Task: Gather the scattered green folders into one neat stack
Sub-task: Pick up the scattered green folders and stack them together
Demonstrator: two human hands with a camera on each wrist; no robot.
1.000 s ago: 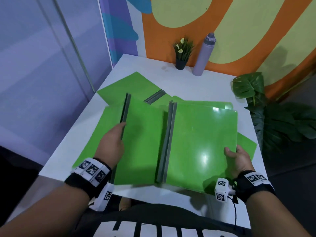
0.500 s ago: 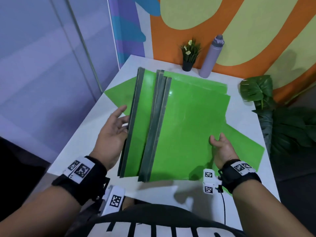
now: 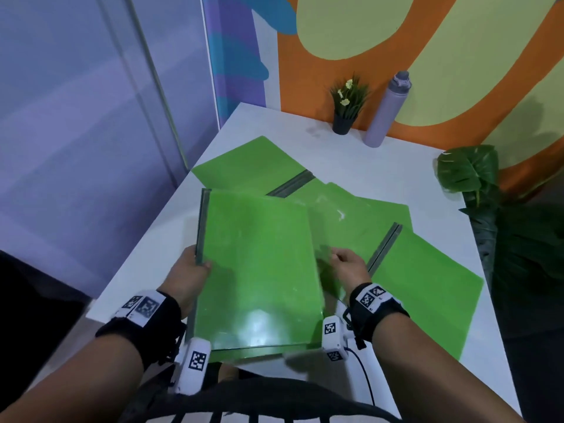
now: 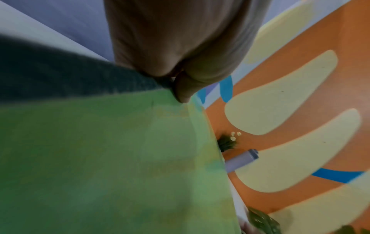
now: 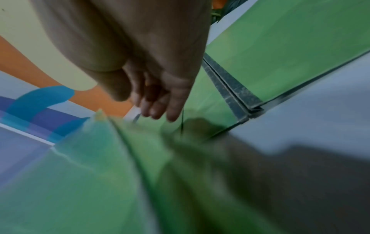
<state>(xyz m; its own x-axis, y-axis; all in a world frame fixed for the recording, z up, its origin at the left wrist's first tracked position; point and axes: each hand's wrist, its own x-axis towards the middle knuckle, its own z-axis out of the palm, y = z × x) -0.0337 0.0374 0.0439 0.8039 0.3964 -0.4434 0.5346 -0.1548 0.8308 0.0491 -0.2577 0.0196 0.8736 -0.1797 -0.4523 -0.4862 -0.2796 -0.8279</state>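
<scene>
I hold a stack of green folders [image 3: 259,270] with grey spines just over the near edge of the white table [image 3: 381,160]. My left hand [image 3: 190,270] grips its left spine edge; in the left wrist view the thumb [image 4: 180,91] presses on the green cover [image 4: 120,158]. My right hand [image 3: 343,262] is at the stack's right edge with relaxed fingers [image 5: 156,110] that hold nothing. Another green folder [image 3: 250,166] lies flat at the far left. Two more lie to the right, one with its grey spine [image 3: 384,248] showing [image 3: 427,285].
A small potted plant [image 3: 346,108] and a purple bottle [image 3: 386,111] stand at the table's back edge against the painted wall. A big leafy plant [image 3: 470,172] stands off the right side. A grey wall runs along the left.
The fanned folders in my hands have closed into one squared stack and come down toward me. My left hand now grips the spine; my right hand has moved off the corner to the right edge.
</scene>
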